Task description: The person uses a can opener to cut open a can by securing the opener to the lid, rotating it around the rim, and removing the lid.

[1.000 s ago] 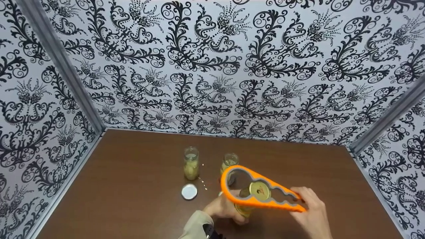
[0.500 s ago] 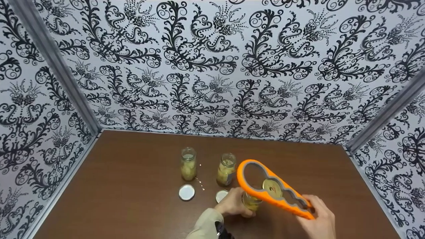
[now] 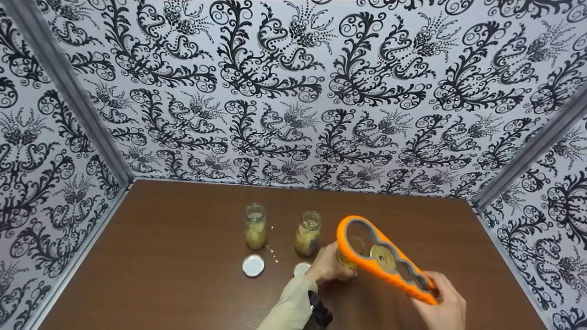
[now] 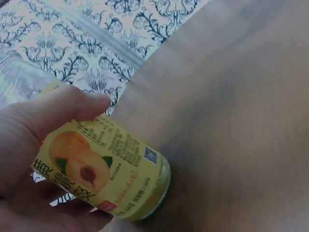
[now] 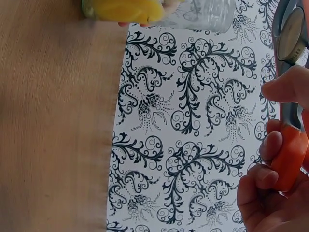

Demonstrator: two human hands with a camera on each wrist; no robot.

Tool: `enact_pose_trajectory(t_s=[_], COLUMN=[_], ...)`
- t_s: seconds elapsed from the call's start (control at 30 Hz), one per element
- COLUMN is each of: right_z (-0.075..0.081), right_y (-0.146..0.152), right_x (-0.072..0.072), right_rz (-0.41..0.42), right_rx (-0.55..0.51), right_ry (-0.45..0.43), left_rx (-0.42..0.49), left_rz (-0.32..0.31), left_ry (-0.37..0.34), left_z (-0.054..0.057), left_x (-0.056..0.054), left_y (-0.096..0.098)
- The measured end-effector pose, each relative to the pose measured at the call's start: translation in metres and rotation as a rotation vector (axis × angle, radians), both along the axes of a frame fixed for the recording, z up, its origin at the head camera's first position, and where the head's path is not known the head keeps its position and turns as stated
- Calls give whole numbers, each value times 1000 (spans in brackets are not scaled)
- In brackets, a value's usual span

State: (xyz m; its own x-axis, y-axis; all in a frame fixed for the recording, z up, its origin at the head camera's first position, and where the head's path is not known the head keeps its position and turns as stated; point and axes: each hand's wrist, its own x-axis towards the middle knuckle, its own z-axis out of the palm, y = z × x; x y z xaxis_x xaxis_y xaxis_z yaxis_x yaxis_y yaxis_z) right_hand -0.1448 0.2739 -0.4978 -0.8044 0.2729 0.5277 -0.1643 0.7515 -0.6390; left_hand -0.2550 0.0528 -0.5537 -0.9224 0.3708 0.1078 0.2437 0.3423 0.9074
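Observation:
My left hand (image 3: 331, 266) grips a glass jar (image 4: 101, 166) round its body. The jar has a yellow label with peaches, and in the right wrist view its mouth is bare glass above yellow contents. In the head view the jar is partly behind an orange jar opener (image 3: 383, 276) with grey scalloped inner edges. My right hand (image 3: 442, 300) holds that opener by its handle end, at the right of the jar. A gold lid (image 3: 383, 257) sits between the opener's arms, apart from the jar.
Two lidless glass jars with pale contents, a left one (image 3: 255, 233) and a right one (image 3: 306, 237), stand on the brown table (image 3: 183, 256). A white lid (image 3: 253, 266) lies before the left jar, another lid (image 3: 301, 269) beside my left hand. Small spilled drops (image 3: 271, 250) lie between the jars.
The opener with the gold lid has moved right, away from the jar, and turned steeper. My left hand has moved forward and right with the jar, uncovering the second white lid.

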Motion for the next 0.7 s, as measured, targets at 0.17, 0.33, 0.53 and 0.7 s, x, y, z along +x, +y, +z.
enact_pose_trajectory(t_s=[0.17,0.33,0.53,0.7], right_z=[-2,-4,-7,-7], right_y=[1,0,-1,-2], right_x=[0,0,0,0], right_rz=[-7,-33,-40,-46], right_rx=[-13,-27,-24,-45], right_ry=[25,18,-20,-86], left_rx=[23,68,101,71], left_rz=[52,72,140,198], left_ry=[-5,35,31,54], left_z=[-3,-5,-13,-14], left_x=[-13,-23,-33,-35], left_y=[4,6,13,19])
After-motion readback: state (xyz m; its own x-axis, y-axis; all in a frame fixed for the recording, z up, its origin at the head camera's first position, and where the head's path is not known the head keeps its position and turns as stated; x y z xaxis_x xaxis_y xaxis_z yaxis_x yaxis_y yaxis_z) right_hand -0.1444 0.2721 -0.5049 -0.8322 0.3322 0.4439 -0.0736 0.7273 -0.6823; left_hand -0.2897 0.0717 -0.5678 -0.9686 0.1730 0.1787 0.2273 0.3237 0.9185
